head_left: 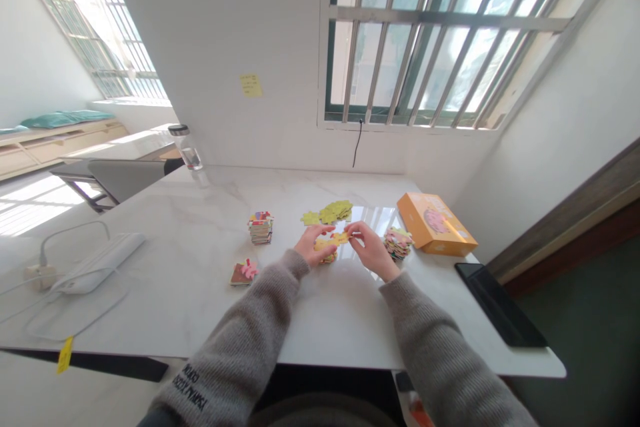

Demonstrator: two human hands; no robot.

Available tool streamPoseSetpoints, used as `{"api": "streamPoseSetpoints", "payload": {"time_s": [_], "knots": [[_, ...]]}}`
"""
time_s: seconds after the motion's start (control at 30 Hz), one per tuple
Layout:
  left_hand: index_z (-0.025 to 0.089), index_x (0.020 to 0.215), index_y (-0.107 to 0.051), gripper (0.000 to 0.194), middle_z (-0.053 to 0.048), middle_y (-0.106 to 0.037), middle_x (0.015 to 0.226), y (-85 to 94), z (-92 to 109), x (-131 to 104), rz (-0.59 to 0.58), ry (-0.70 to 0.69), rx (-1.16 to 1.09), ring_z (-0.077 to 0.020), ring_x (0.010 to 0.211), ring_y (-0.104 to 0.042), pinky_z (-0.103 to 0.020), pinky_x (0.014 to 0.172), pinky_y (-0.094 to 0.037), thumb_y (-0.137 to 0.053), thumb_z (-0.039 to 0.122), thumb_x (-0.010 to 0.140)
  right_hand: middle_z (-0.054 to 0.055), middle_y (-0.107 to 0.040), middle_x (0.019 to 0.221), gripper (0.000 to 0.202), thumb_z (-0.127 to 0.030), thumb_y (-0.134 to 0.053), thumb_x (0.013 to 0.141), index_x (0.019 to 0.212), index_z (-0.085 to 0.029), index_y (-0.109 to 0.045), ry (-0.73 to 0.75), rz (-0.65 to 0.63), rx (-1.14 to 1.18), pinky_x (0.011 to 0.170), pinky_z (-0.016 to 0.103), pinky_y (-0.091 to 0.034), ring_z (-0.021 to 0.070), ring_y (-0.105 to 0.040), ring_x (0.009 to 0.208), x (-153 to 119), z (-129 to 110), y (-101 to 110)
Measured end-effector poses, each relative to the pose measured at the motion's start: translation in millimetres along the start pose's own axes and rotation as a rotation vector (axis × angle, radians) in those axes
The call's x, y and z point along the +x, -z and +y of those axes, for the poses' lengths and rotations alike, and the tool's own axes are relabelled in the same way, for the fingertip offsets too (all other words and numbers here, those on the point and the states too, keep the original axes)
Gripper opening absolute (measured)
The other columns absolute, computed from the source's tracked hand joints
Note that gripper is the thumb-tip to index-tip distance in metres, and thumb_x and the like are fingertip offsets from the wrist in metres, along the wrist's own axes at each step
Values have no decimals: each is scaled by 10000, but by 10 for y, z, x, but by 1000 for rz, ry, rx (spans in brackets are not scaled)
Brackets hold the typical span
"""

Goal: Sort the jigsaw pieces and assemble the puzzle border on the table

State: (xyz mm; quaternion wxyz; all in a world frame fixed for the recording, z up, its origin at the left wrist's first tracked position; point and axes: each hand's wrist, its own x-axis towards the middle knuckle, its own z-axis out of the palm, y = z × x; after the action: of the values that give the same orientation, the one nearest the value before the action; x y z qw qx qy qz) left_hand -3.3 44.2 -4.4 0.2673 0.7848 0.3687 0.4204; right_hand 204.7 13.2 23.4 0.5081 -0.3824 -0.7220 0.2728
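Between my hands is a yellow jigsaw puzzle piece (pixel 341 238), with more yellow pieces close by it. My right hand (pixel 369 245) pinches its right end between thumb and fingertips. My left hand (pixel 313 245) curls its fingers and thumb round the yellow pieces on the left side; their exact outlines are partly hidden by the fingers. Green puzzle pieces (pixel 336 211) lie in an overlapping heap just beyond my hands. A stack of mixed pieces (pixel 397 243) stands right of my right hand.
Left of my hands are a tall stack of pieces (pixel 261 229) and a low brown-and-pink pile (pixel 243 273). An orange box (pixel 436 224) and a black flat tray-like object (pixel 500 303) sit at the right. A bottle (pixel 189 149) and a white power strip (pixel 99 263) are on the left.
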Motion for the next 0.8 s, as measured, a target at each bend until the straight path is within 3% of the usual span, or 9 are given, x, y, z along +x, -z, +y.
{"api": "streamPoseSetpoints", "payload": {"time_s": [0.17, 0.43, 0.5, 0.63, 0.8], "knots": [[220, 1252, -632, 538, -108, -637, 1202, -7, -8, 11, -29, -139, 14, -285, 1163, -560, -468, 1073, -431, -759, 372, 751, 71, -609, 1118, 50, -188, -539, 859, 887, -229, -534, -14, -16, 135, 997, 402, -501, 200, -598, 1128, -5, 82, 2], [236, 1217, -629, 500, -103, -638, 1204, 37, -45, 29, -19, -131, -39, -287, 1170, -563, -470, 1011, -464, -749, 304, 736, 77, -638, 1146, 49, -212, -546, 863, 886, -235, -509, -63, -23, 242, 962, 387, -518, 197, -620, 1116, -2, 85, 1], [233, 1194, -622, 498, -96, -637, 1187, 31, -36, 16, -35, -96, -60, -283, 1143, -577, -461, 977, -478, -752, 277, 716, 81, -650, 1139, 36, -200, -508, 882, 888, -233, -522, -36, -21, 188, 961, 399, -515, 203, -620, 1113, -6, 46, 4], [221, 1137, -602, 503, -73, -625, 1137, 27, -6, -2, 5, -79, -54, -268, 1099, -581, -442, 956, -476, -732, 187, 653, 89, -658, 1132, 194, -119, -420, 885, 961, -225, -563, 56, 12, -2, 1020, 447, -472, 216, -609, 1131, -42, -69, 23], [221, 1075, -593, 494, -68, -590, 1143, 67, 46, -2, 31, -144, -39, -274, 1129, -542, -438, 958, -474, -706, 132, 602, 113, -609, 1204, 219, -176, -570, 878, 1090, -228, -589, 185, -63, -243, 1045, 470, -454, 259, -565, 1184, -115, -224, 57]]}}
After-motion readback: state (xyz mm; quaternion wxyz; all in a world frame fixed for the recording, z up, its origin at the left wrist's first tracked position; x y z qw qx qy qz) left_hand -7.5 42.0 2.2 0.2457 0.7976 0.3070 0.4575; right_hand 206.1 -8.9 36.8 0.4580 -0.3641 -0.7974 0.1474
